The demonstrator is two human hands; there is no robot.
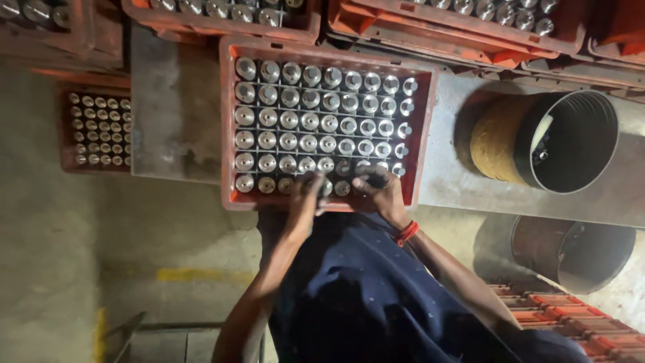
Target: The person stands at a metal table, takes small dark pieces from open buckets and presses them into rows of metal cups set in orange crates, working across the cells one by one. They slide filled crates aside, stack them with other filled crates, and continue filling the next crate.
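An orange plastic crate [426, 128] stands on a metal table in front of me, packed with rows of upright shiny metal cylinders [309, 121]. Both my hands reach into its near row. My left hand [307, 195] rests over the cylinders at the near edge, fingers curled around one of them. My right hand [379, 189], with a red thread band on its wrist, grips a dark cylinder just to the right. My dark blue shirt hides the crate's near wall below the hands.
More orange crates of metal parts [222, 13] line the back. A smaller crate [97, 131] sits lower at left. A large open drum [564, 141] lies on the table at right, another drum [571, 252] below it. Stacked orange crates [571, 316] sit bottom right.
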